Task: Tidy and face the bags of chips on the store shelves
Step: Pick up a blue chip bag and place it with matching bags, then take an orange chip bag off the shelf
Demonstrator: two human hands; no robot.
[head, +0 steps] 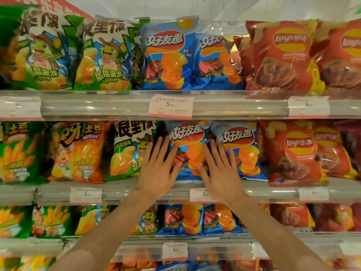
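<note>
Two blue chip bags stand side by side on the middle shelf. My left hand (159, 169) lies flat with fingers spread on the lower left part of the left blue bag (188, 139). My right hand (219, 169) lies flat against that same bag's right side, at the seam with the right blue bag (243, 151). Both palms press on the bag fronts; neither hand grips anything. A green turtle-mascot bag (129, 151) stands just left of my left hand.
Red Lay's bags (293, 151) fill the right of the middle shelf, orange (78, 153) and green (17, 153) bags the left. The top shelf holds green, blue (166, 55) and red bags. Clear shelf rails with price tags (171, 106) run along each edge. More bags sit on the lower shelves.
</note>
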